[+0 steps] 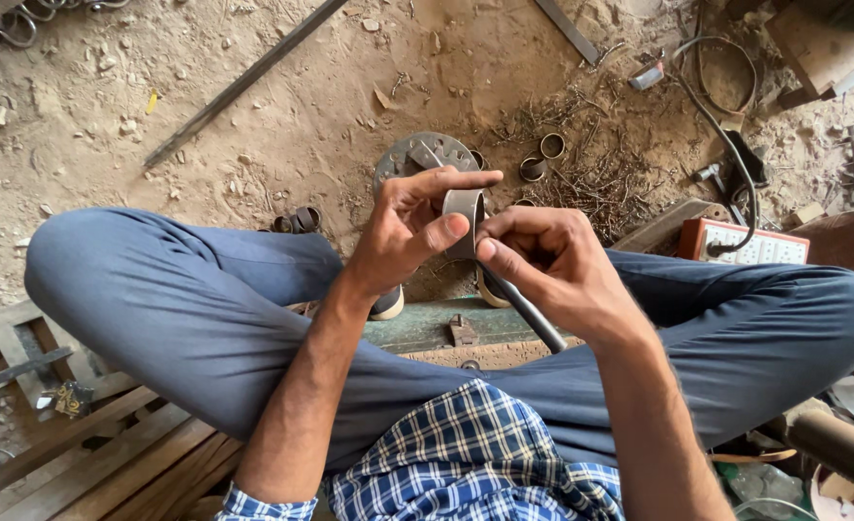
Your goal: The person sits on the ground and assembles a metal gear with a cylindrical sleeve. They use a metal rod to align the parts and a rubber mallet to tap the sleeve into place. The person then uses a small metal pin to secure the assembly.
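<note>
Above sandy floor (pixel 282 125), left hand (pixel 403 232) and right hand (pixel 543 265), grips pinched tight on metal band (pixel 463 207).

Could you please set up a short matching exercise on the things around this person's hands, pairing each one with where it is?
Things:
1. metal band
2. round perforated metal plate
3. dark rod
4. socket strip

Places:
A. on the sandy ground just beyond the hands
B. at the right, beside the knee, with a black cable plugged in
C. pinched between left hand and right hand
D. running down from under the right hand toward the lap

Pairs: 1-C, 2-A, 3-D, 4-B
</note>
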